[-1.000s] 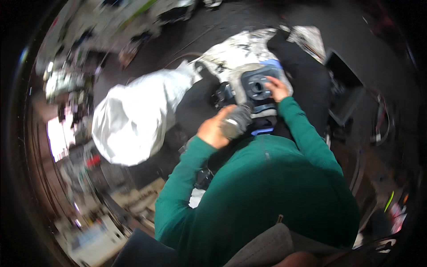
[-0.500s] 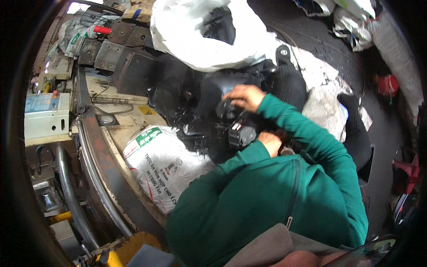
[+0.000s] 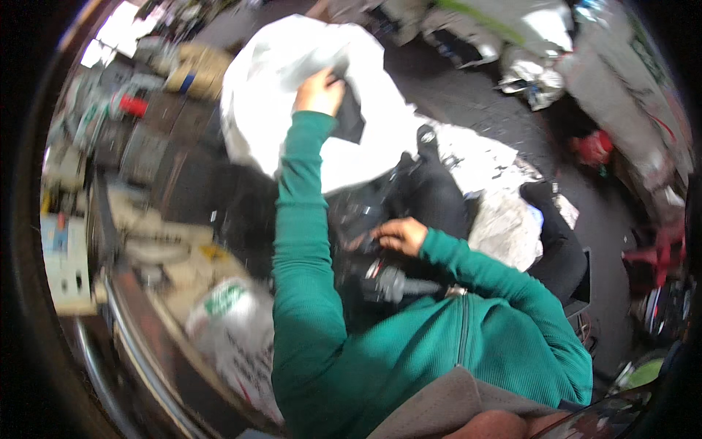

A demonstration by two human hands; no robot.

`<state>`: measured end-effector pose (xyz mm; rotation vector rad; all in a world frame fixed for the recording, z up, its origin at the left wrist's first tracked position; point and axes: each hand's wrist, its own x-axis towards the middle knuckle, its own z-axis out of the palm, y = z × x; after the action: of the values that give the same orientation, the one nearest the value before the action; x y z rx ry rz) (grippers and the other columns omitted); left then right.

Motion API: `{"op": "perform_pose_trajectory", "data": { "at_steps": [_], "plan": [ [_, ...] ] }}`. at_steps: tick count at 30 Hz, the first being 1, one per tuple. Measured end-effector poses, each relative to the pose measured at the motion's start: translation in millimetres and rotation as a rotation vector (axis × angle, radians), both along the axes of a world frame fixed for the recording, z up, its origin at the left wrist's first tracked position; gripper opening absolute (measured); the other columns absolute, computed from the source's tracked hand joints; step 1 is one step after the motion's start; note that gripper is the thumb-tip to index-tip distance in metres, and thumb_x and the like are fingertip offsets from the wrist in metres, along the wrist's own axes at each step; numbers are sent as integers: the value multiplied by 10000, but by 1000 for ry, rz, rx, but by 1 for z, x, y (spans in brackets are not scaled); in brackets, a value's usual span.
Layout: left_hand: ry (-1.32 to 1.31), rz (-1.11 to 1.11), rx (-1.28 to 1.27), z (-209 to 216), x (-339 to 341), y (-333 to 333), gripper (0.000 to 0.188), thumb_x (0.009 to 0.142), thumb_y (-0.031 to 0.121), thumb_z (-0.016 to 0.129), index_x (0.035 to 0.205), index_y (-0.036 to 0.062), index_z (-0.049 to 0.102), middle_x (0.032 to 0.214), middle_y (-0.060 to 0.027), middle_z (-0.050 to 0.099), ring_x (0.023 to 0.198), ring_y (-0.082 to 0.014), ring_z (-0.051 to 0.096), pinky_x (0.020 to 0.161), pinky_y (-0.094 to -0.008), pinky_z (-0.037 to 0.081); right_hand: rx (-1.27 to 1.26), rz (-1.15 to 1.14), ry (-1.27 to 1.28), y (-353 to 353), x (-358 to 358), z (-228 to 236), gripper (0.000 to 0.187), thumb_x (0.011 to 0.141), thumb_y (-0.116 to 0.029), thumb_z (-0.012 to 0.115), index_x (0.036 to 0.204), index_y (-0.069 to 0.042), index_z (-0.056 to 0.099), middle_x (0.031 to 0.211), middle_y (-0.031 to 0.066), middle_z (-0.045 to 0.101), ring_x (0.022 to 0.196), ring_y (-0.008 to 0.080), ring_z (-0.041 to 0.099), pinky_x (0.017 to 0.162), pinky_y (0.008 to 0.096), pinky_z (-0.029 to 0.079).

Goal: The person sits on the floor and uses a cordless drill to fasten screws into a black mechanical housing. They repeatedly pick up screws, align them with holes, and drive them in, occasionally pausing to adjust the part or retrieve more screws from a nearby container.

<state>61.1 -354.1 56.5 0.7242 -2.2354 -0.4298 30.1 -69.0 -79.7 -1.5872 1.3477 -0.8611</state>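
My left arm, in a green sleeve, stretches forward. My left hand (image 3: 318, 93) is at the mouth of a large white sack (image 3: 248, 110), its fingers smeared by motion beside a small dark patch. Dark material (image 3: 351, 117) shows inside the sack. My right hand (image 3: 402, 235) hangs low, fingers bent but apart, just over shiny black pieces (image 3: 358, 219) in front of me. Whether it touches them is hard to tell. Close to my body lies a dark grey object (image 3: 395, 285) of unclear kind.
Left of me are a curved metal rail (image 3: 139, 329), a pale control box (image 3: 66, 256) and a printed white sack (image 3: 234, 329). A crumpled whitish bag (image 3: 504, 227) lies by my leg. Filled sacks (image 3: 534, 73) line the far right, near a red object (image 3: 592, 148).
My left hand has gone from beside the grey object near my body forward into the white sack. My right hand has drawn back toward me, and the view has shifted.
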Motion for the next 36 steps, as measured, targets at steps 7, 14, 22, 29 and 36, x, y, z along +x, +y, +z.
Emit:
{"op": "perform_pose_trajectory", "data": {
  "at_steps": [7, 14, 22, 29, 36],
  "plan": [
    [-611, 608, 131, -185, -73, -198, 326, 923, 274, 467, 1112, 76, 645, 1208, -117, 610, 1095, -281, 595, 903, -393, 490, -70, -1207, -55, 215, -163, 13, 311, 814, -17, 576, 1117, -27, 645, 1047, 93, 674, 969, 158, 627, 847, 295, 492],
    [-872, 576, 55, -189, -83, -185, 340, 938, 323, 433, 1069, 122, 674, 1161, -94, 613, 1081, -328, 592, 853, -432, 516, 196, -2511, -503, 561, -189, -138, 290, 850, -40, 617, 1133, -99, 632, 881, 37, 671, 633, 120, 575, 582, 284, 489],
    [-668, 231, -248, 24, -3, -45, 427, 857, 386, 563, 1105, 49, 649, 1091, -210, 629, 913, -348, 623, 781, -443, 508, 659, -2023, 371, 586, -130, -185, 341, 855, -285, 551, 1164, -166, 632, 1155, 94, 636, 1080, 311, 589, 928, 358, 459],
    [-152, -334, 180, 134, 21, 145, 340, 938, 177, 502, 1173, -63, 555, 1108, -280, 597, 940, -323, 634, 825, -383, 521, 964, -1938, 351, 545, -155, -201, 276, 864, -197, 567, 1125, -160, 652, 1084, 132, 653, 1006, 336, 605, 905, 433, 482],
    [-423, -980, -201, -89, -154, 363, 671, 690, 4, 620, 1341, 116, 500, 950, -101, 638, 771, -284, 617, 678, -372, 518, 1020, -1893, 1, 535, -211, -246, 489, 819, -224, 638, 1296, -239, 532, 1315, 83, 528, 1190, 302, 515, 1003, 434, 435]
  ]
}}
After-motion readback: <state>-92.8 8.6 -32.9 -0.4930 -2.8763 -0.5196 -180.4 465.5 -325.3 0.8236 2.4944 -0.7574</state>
